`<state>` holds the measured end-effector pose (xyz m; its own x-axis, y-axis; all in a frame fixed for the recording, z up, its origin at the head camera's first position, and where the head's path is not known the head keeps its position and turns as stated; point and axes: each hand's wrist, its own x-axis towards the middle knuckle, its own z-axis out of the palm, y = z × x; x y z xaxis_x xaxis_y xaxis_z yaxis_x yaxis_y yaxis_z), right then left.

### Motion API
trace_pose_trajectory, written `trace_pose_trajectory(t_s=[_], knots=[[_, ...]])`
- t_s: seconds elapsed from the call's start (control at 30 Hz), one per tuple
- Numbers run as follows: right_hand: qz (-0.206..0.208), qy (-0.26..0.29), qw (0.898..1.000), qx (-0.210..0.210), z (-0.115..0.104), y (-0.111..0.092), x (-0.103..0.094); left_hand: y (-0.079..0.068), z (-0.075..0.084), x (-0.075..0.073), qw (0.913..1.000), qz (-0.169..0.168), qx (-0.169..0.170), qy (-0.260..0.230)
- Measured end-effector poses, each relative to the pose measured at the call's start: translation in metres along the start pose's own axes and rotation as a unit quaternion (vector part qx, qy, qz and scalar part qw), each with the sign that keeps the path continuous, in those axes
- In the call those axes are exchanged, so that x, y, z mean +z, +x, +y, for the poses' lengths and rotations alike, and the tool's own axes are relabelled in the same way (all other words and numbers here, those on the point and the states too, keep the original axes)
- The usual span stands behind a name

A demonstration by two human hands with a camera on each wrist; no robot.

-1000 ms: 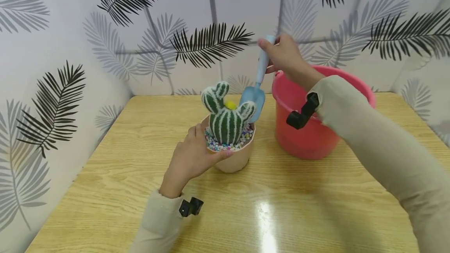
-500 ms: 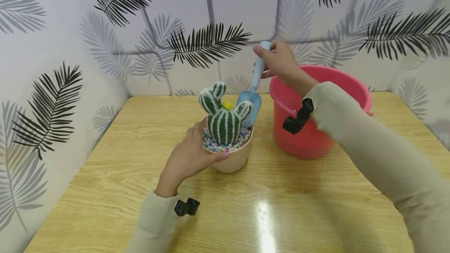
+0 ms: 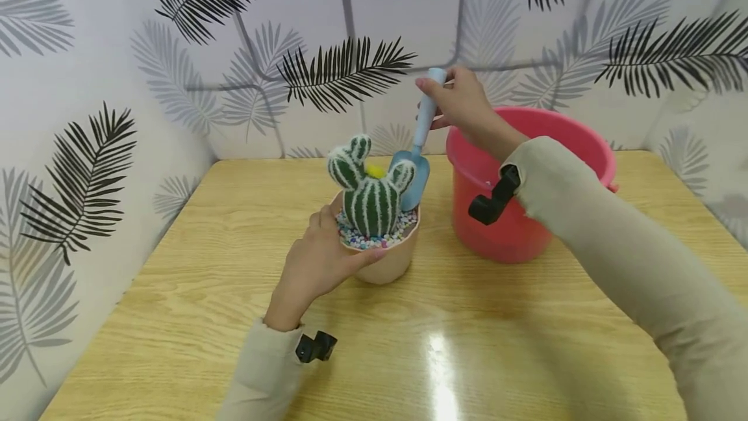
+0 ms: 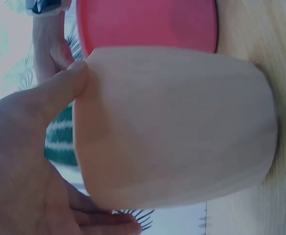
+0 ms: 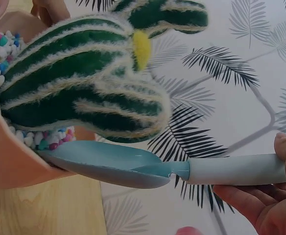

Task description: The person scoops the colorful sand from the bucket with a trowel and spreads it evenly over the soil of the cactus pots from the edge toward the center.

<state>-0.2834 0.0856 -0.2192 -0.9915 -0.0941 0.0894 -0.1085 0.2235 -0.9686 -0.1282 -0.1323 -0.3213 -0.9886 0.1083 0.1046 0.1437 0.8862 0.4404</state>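
Observation:
A green cactus with white fuzzy stripes and a yellow flower stands in a peach-coloured pot. Multicoloured pebbles surround its base. My left hand grips the pot by its near left rim, thumb across the front and fingers round the far side. In my right hand is the pale blue handle of a small garden trowel, held above and behind the pot. Its blue blade points down inside the right rim, between cactus and pot wall, with the tip hidden at the pebbles.
A red bucket stands just right of the pot, under my right forearm. The pot and bucket rest on a wooden table. A wall with a leaf pattern rises behind the table's far edge.
The right hand and trowel have shifted slightly left and down, and the blade sits lower at the pot's right rim, more upright. The left hand keeps its grip on the pot.

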Motion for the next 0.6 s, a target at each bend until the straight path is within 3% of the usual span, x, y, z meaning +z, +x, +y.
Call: trace_pose_trajectory(t_s=[0.17, 0.3, 0.43, 0.6], knots=[[-0.002, -0.004, 1.0, -0.007, -0.009, -0.001, -0.007, 0.004, -0.012, -0.005, 0.9953, -0.058, 0.024, -0.074], [-0.01, 0.017, 1.0, -0.012, -0.011, -0.002, -0.01, 0.007, -0.017, -0.003, 0.9925, -0.076, 0.019, -0.094], [-0.01, 0.017, 1.0, -0.024, -0.007, -0.002, -0.009, 0.004, -0.013, 0.002, 0.9948, -0.052, -0.001, -0.087], [-0.005, 0.013, 1.0, -0.024, 0.0, -0.003, -0.007, 0.0, 0.001, 0.013, 0.9983, 0.013, -0.021, -0.052]])
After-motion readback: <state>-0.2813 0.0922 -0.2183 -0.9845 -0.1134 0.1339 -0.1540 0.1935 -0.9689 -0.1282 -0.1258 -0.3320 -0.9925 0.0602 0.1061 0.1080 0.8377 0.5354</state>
